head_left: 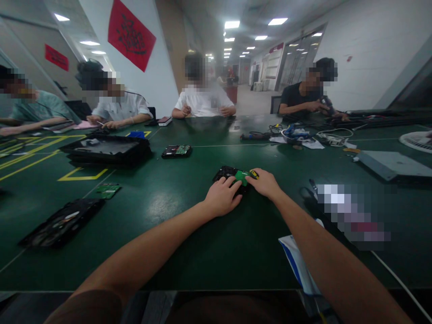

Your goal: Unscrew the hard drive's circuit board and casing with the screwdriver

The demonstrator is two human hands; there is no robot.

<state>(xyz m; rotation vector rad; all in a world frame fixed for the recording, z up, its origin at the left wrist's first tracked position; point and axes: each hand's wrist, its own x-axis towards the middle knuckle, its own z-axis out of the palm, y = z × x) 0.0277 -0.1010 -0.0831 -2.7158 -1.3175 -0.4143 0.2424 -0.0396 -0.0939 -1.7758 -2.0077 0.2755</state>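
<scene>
A black hard drive (pixel 227 172) with a green circuit board (pixel 241 176) lies on the green table in front of me. My left hand (pixel 223 196) grips its near side, fingers bent over the top and thumb at the near edge. At the drive's right end, my right hand (pixel 265 183) is closed round a yellow-and-black screwdriver (pixel 254 174); only part of the handle shows, and its tip is hidden. The right thumb rests by the circuit board.
Black casing parts (pixel 64 222) and a loose green board (pixel 108 191) lie left. Farther off are another hard drive (pixel 176 151), stacked black trays (pixel 106 150), cables (pixel 297 132) and a grey metal box (pixel 394 164). A blue-white packet (pixel 300 263) lies under my right forearm. Several people sit opposite.
</scene>
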